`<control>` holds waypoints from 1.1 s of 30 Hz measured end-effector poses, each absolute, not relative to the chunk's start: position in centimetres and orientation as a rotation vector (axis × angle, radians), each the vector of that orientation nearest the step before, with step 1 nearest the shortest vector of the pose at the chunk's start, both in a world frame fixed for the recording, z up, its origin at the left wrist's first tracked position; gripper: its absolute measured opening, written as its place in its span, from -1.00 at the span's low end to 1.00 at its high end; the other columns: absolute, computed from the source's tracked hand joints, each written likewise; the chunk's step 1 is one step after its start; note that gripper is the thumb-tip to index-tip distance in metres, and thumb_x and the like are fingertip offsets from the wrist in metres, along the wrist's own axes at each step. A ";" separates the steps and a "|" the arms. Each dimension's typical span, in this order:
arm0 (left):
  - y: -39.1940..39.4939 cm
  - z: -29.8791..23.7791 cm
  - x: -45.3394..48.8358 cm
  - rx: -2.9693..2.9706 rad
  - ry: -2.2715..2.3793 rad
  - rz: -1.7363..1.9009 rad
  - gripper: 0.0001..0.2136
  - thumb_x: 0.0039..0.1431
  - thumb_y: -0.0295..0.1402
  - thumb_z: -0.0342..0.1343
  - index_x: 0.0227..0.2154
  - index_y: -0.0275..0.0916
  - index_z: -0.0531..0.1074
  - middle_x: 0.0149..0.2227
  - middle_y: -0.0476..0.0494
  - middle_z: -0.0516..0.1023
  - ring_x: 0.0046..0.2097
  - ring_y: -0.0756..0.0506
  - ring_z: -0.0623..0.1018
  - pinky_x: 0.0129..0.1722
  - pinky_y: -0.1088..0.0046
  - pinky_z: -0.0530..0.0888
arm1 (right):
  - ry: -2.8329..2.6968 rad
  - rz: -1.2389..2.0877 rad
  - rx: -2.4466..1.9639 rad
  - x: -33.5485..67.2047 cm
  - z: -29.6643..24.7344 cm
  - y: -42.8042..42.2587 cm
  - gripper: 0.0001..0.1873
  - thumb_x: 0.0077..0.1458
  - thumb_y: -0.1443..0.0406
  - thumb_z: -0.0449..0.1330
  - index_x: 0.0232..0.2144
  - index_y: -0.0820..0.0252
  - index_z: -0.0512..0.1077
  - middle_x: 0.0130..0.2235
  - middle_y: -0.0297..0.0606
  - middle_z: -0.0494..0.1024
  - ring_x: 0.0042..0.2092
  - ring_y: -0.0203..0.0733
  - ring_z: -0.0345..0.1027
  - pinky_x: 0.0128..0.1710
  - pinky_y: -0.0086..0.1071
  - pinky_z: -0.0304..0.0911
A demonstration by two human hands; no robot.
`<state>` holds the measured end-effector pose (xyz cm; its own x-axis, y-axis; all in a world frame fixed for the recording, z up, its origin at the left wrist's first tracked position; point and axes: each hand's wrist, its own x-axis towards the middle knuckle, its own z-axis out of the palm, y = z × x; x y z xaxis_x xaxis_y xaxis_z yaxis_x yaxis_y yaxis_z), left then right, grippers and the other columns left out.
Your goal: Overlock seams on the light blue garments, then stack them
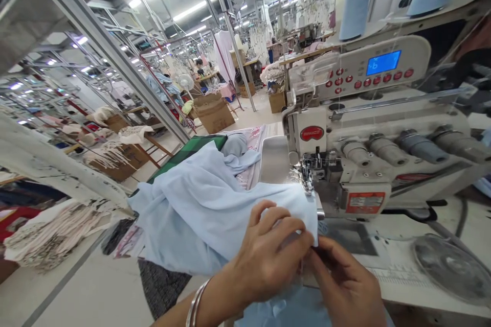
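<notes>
A bunched light blue fabric (207, 209) lies heaped on the sewing table, with one folded edge running up to the presser foot (307, 176) of a white overlock sewing machine (310, 133). My left hand (268, 250), wearing a silver bangle (195, 304), pinches the folded fabric just in front of the foot. Close beside it, my right hand (345, 281) holds the same edge from below, its fingertips nearly meeting those of the left. The needle area is partly hidden by the fabric and the foot.
Light blue thread cones (356, 7) stand above the machine. A round clear disc (450, 268) lies on the white table (395, 265) at right. Green checked cloth (187, 153) lies behind the fabric. Stacked cream garments (57, 235) sit at left, and cardboard boxes (213, 112) stand among workstations beyond.
</notes>
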<state>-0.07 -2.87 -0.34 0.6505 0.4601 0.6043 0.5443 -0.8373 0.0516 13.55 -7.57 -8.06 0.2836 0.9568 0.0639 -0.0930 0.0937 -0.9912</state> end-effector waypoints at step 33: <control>-0.2 0.3 0.4 -2.731 -0.896 -0.477 -0.63 0.36 -0.47 -0.24 0.13 -0.48 0.24 0.16 -0.36 0.35 0.25 -0.22 0.29 0.20 0.21 0.37 | -1.136 0.535 -1.618 14.8 -5.0 -3.8 -0.44 0.09 -0.03 0.12 -0.74 0.20 0.15 -0.67 -0.45 0.11 -0.58 -0.42 -0.02 -0.50 -0.49 0.02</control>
